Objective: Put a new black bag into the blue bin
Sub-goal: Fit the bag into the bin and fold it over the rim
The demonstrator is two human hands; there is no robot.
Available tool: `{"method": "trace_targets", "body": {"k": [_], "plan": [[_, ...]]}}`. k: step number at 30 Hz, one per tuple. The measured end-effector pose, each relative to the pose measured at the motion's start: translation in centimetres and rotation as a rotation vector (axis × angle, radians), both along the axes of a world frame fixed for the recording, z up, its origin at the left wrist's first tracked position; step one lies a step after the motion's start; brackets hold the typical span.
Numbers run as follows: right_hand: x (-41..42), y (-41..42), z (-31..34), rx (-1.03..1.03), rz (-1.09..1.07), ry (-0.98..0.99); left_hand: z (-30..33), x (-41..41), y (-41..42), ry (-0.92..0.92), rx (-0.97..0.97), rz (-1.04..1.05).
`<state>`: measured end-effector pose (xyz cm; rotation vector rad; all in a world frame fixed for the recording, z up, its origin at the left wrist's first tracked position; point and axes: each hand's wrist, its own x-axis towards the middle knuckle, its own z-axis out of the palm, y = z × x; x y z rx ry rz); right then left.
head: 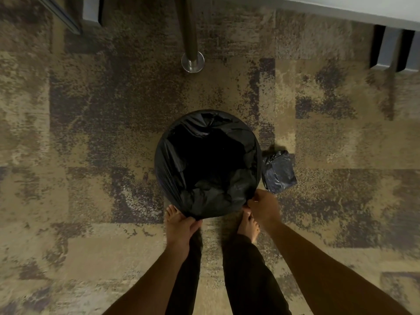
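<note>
The floor is a mottled brown and purple carpet (91, 133), seen from straight above, with a shiny round metal table foot (192, 62) farther away and a pale desk edge in the top right corner. In the middle stands the round bin; its blue wall cannot be seen, because the thin black plastic bag (181, 169) already lines it and is folded over the whole rim. The person stands with 2 bare feet just behind the bin and bends over it. The left hand (183, 228) is closed on the bag edge at the near rim, fingers curled under the fold. The right hand (261, 208) pinches the same edge at the near-right side of the rim. Both hands hold the plastic at the side closest to the body, probably to pull the overhang down and tight so the bag does not slip inside. So the bag lies in front of the 2 grips, open and hollow, with a small gathered knot at the far rim. A folded dark plastic bundle (279, 171) lies on the carpet, touching or almost touching the right side of the bin. The task looks nearly finished.
</note>
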<state>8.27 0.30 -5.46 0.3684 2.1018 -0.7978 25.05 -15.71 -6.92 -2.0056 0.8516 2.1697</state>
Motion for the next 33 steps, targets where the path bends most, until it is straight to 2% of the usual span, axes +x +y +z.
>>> {"method": "trace_targets", "body": {"k": [4, 10, 12, 14, 16, 18, 21, 26, 29, 33], "plan": [[0.0, -0.2, -0.6, 0.043, 0.1, 0.069, -1.7, 0.7, 0.0, 0.011, -0.019, 0.059], [-1.3, 0.1, -2.4, 0.069, 0.143, 0.007, -2.6, 0.1, -2.9, -0.03, 0.081, -0.052], [-2.2, 0.3, -2.8, 0.083, 0.147, -0.072, -2.0, -0.1, -4.8, -0.032, 0.056, 0.087], [-3.1, 0.4, -2.6, 0.075, 0.129, -0.103, -1.2, -0.2, -6.9, 0.054, 0.007, 0.196], [-4.1, 0.2, -2.3, 0.032, 0.046, -0.028, -0.2, -0.7, -8.8, 0.173, -0.042, 0.159], [-5.1, -0.3, -1.9, -0.057, -0.116, 0.059, 0.4, -1.7, -9.9, 0.2, -0.127, 0.097], [-6.0, -1.5, -1.3, -0.119, -0.267, 0.109, 0.8, -3.1, -10.4, 0.103, -0.281, 0.072], [-6.2, -2.2, -0.9, -0.16, -0.275, 0.154, 0.5, -3.2, -9.9, 0.005, -0.362, 0.13], [-6.4, -1.9, -1.3, -0.204, -0.376, 0.097, -0.1, -3.2, -10.1, -0.006, -0.335, 0.157], [-6.9, -1.4, -1.6, -0.249, -0.528, -0.034, -1.4, -3.7, -10.8, -0.114, -0.325, 0.078]]}}
